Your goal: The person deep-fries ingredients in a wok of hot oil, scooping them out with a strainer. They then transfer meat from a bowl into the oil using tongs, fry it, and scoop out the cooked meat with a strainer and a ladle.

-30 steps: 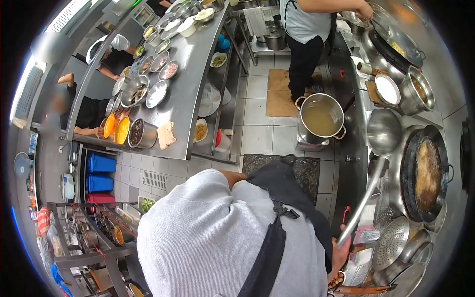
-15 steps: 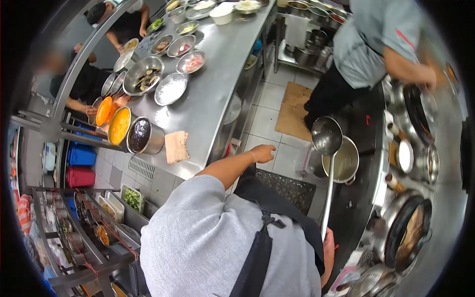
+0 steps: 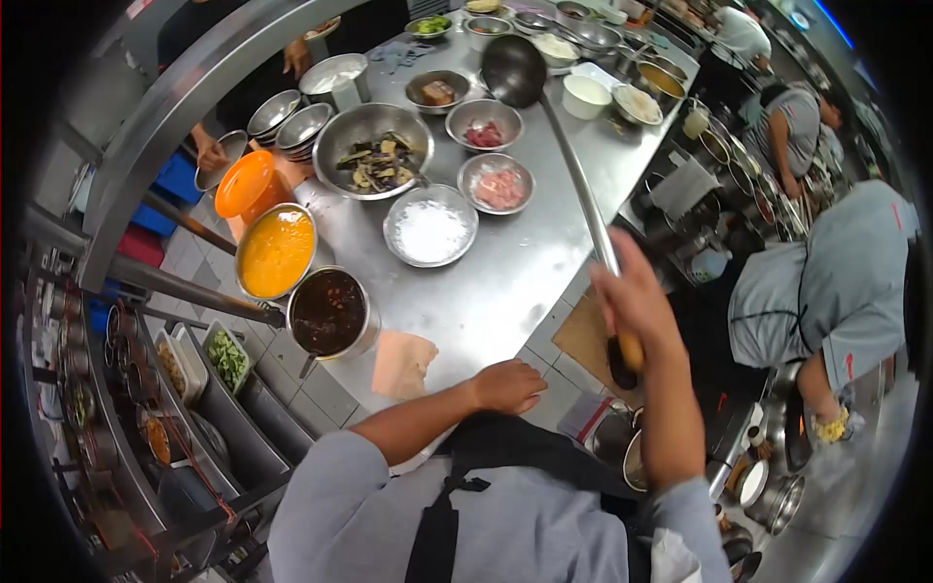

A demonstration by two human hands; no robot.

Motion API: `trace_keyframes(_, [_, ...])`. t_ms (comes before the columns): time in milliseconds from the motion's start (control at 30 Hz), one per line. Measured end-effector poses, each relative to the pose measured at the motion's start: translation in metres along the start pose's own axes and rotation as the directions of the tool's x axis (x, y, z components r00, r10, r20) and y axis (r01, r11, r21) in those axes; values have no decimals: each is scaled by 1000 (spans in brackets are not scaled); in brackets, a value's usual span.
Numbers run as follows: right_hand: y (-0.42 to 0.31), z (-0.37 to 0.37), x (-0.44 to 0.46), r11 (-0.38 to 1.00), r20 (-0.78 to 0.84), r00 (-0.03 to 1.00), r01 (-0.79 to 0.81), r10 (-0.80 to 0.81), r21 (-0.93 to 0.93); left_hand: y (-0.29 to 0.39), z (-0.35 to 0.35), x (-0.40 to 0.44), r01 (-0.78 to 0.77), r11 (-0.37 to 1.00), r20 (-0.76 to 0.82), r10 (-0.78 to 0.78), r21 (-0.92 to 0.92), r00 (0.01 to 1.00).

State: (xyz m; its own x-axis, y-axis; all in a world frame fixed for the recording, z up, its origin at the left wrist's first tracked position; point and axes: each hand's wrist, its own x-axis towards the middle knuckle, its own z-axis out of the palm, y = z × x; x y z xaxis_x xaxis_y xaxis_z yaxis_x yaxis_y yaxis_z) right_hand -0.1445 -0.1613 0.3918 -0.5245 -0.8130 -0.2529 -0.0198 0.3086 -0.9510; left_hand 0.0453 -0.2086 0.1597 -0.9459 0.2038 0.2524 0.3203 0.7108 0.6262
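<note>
My right hand is wrapped round the handle of a long ladle, slightly smeared by motion. The ladle's dark bowl hangs over the far part of the steel table, close to a bowl of red meat. In front of my apron, by the table's near corner, my left hand is closed with its fingers curled, and nothing shows in it. A folded tan cloth lies at that corner, left of the hand. Beside it stand a pot of dark sauce and a pot of orange liquid.
Bowls of white powder, pink meat and dark sliced pieces stand on the table. A metal rail crosses the left. A co-worker in grey stands at the stove on the right; another person's hand shows at left.
My right hand has raised the ladle from beside the stove-side pot and swung it left over the table. My left fingers have curled in. The view has turned toward the table.
</note>
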Motion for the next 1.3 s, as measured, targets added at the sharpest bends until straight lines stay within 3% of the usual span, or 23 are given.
trace_keyframes(33, [-24, 13, 37, 989, 29, 999, 26, -22, -143, 1, 0, 1, 21, 1000, -10, -21, -2, 1000])
trace_keyframes(167, [-32, 67, 200, 901, 60, 986, 166, -156, -400, 0, 3, -4, 58, 998, -74, -60, -30, 995])
trace_keyframes(267, [15, 94, 303, 697, 14, 960, 212, -279, -685, -4, 4, -1, 43, 998, -107, -49, -55, 993])
trace_keyframes(367, [-13, 120, 268, 960, 146, 989, 35, 7, -279, -6, 4, -7, 60, 996, -91, -65, -59, 994])
trace_keyframes(467, [-17, 127, 265, 959, 227, 947, -259, 229, 115, -8, 4, -3, 39, 997, -135, -48, -68, 990])
trace_keyframes(500, [-17, 127, 264, 903, 265, 922, -349, 283, 251, -8, 4, -3, 33, 997, -150, -43, -72, 988])
trace_keyframes(533, [-12, 123, 270, 776, 408, 866, -461, 288, 431, -9, 6, -2, 19, 997, -160, -31, -76, 987])
trace_keyframes(600, [1, 109, 286, 393, 648, 745, -649, 157, 652, -10, 5, 1, 5, 997, -136, -16, -79, 991])
trace_keyframes(633, [0, 109, 278, 144, 677, 734, -676, 51, 723, -9, 4, 0, 14, 997, -103, -22, -79, 994])
trace_keyframes(767, [7, 135, 248, 281, 592, 805, -578, 43, 766, -10, 9, -2, 50, 997, -94, -55, -56, 994])
trace_keyframes(833, [-1, 131, 241, 247, 598, 801, -578, -7, 777, -9, 5, -2, 38, 996, -122, -48, -86, 991])
trace_keyframes(967, [-11, 107, 216, 286, 559, 828, -525, -46, 801, -2, -2, 0, 20, 993, -156, -38, -112, 987])
trace_keyframes(1067, [1, 69, 169, 403, 516, 844, -425, -145, 810, -1, -6, 3, 17, 990, -176, -42, -140, 984])
trace_keyframes(1167, [19, 28, 87, 282, 439, 878, -379, -192, 881, 0, -12, 6, 31, 980, -148, -61, -195, 987])
trace_keyframes(1267, [51, -7, -5, 275, 371, 896, -303, -246, 913, 0, -6, 10, 340, 729, -32, -444, -594, 895])
trace_keyframes(1300, [62, -14, -38, 282, 343, 919, -283, -193, 917, -5, -5, 15, 306, 671, -154, -534, -675, 831])
